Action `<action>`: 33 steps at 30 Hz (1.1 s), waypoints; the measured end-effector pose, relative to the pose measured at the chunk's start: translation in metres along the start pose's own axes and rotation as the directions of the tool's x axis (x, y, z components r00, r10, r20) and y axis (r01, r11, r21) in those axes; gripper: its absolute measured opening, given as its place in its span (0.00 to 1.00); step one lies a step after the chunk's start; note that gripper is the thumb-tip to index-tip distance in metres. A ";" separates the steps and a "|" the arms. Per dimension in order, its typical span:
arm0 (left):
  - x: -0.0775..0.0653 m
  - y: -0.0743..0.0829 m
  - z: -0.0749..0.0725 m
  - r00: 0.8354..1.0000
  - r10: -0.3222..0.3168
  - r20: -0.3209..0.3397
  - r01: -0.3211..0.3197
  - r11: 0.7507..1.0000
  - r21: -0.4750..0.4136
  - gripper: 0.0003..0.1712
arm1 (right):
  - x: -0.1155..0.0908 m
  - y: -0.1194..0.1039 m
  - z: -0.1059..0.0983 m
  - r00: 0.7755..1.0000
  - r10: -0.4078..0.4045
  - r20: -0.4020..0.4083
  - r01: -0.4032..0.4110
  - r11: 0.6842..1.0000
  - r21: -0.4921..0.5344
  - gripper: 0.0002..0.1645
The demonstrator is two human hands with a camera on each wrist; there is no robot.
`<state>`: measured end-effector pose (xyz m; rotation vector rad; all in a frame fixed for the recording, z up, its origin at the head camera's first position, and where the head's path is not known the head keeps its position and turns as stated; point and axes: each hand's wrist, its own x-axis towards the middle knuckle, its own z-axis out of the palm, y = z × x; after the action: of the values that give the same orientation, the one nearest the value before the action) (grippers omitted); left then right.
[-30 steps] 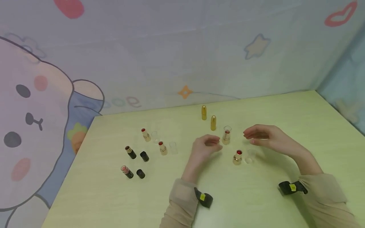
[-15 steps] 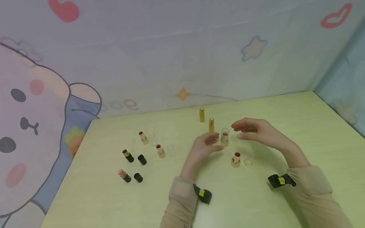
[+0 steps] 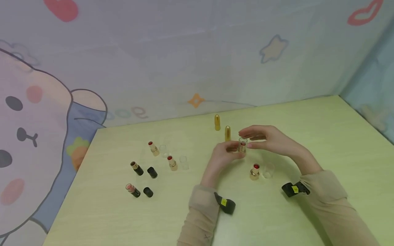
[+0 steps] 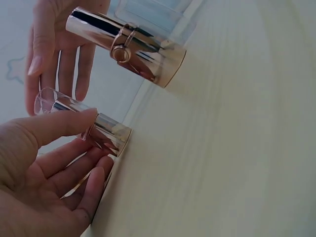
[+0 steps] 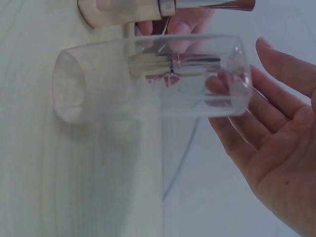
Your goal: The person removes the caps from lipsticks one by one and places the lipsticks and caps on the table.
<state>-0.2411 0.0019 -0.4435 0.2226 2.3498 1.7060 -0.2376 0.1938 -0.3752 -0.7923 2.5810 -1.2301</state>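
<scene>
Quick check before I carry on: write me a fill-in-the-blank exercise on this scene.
The ____ hand holds the capped lipstick.
The two bullet-shaped tubes are ____ in colour.
The two loose opaque caps are ____.
Loose transparent caps on the table number ____.
Missing words: left; gold; black; three.

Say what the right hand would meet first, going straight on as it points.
The right hand would probably meet the clear-capped lipstick in the left hand first; depth is unclear.

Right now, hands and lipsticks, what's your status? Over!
Left hand grips clear-capped lipstick. Right hand at its top, contact unclear. Possible obstacles close by: uncapped lipstick, loose clear cap.
</scene>
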 end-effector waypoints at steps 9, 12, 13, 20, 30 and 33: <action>0.000 0.000 0.004 0.999 0.025 -0.043 -0.023 0.998 0.066 0.15 | 0.005 0.000 0.009 1.000 -0.005 0.027 0.004 1.000 0.014 0.21; -0.001 0.000 0.005 0.998 0.043 -0.048 -0.038 0.995 0.091 0.14 | 0.004 0.001 0.011 1.000 -0.005 0.022 0.005 1.000 -0.001 0.21; -0.001 0.000 0.005 0.998 0.046 -0.048 -0.041 0.995 0.095 0.13 | 0.004 0.001 0.011 1.000 -0.006 0.019 0.006 1.000 -0.006 0.21; -0.003 0.000 0.006 0.999 0.035 -0.039 -0.031 0.995 0.100 0.14 | 0.002 0.000 0.011 1.000 0.005 0.007 -0.005 1.000 -0.016 0.18; -0.006 0.003 0.003 1.000 0.005 -0.011 -0.004 0.997 0.072 0.15 | 0.001 -0.003 0.012 1.000 0.018 -0.016 -0.018 1.000 -0.013 0.15; -0.006 0.001 0.003 1.000 0.020 -0.001 -0.020 0.997 0.075 0.15 | 0.000 -0.004 0.011 0.999 0.018 -0.029 -0.018 1.000 -0.010 0.15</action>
<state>-0.2342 0.0030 -0.4426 0.2588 2.4232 1.6296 -0.2321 0.1843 -0.3793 -0.7574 2.6128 -1.2334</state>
